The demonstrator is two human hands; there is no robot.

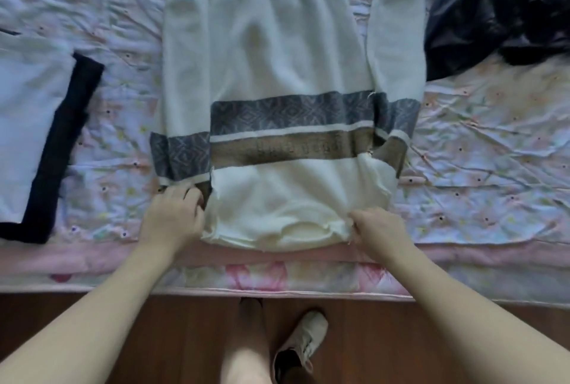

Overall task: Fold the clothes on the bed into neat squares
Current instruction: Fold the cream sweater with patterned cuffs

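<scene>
A cream knitted sweater with a grey diamond-patterned band and a brown band across its chest (287, 81) lies spread flat in the middle of the bed covered with a crumpled pale floral quilt (481, 143), its neck end toward the person at the near edge and its hem at the far side. Both long sleeves appear turned to run alongside the body toward the far side, so the side folds look partly made, though the sleeves lie beside the body rather than across it and no fold across its length is in place. The left hand (174, 214) has curled fingers in a grip on the near left shoulder corner, where the brown band meets the sleeve; the right hand (379, 226) pinches the near right edge beside the neckline. By my reading this is the start of bringing the near end over toward the hem, or of smoothing before that fold. To the left, a white garment with a dark navy border (40, 124) lies flat in a squared shape at the frame's edge and looks already folded, though only part of it shows. At the far right, a heap of dark navy cloth (499, 4) sits bunched and untouched, evidently still to be folded. So roughly one piece seems done, one is midway, and at least one remains.
</scene>
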